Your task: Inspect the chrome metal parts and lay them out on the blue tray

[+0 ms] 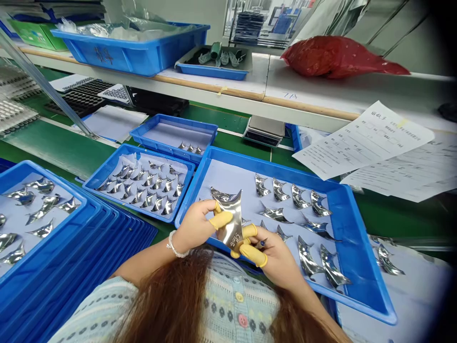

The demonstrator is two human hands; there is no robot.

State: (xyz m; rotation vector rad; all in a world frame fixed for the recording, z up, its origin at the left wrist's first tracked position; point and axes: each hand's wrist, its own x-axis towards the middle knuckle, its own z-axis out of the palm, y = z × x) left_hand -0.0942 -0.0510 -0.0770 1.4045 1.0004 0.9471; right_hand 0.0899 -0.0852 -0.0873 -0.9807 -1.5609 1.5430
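Observation:
Both hands hold one shiny, curved metal piece point(231, 220) with pointed corners, over the near edge of a blue tray point(352, 224). My left hand point(200, 224) pinches its left side, the thumb in a yellow finger cot. My right hand point(268, 255) grips its lower edge with yellow-cotted fingers and also holds a dark pen-like thing. Several similar metal pieces point(293, 195) lie on white paper in that tray.
A second blue tray point(107, 169) with several metal pieces sits to the left. A stack of blue trays point(71, 257) stands at the near left, a smaller tray point(174, 125) behind. Paper sheets point(360, 140) hang from the shelf at right; a red bag point(335, 55) lies above.

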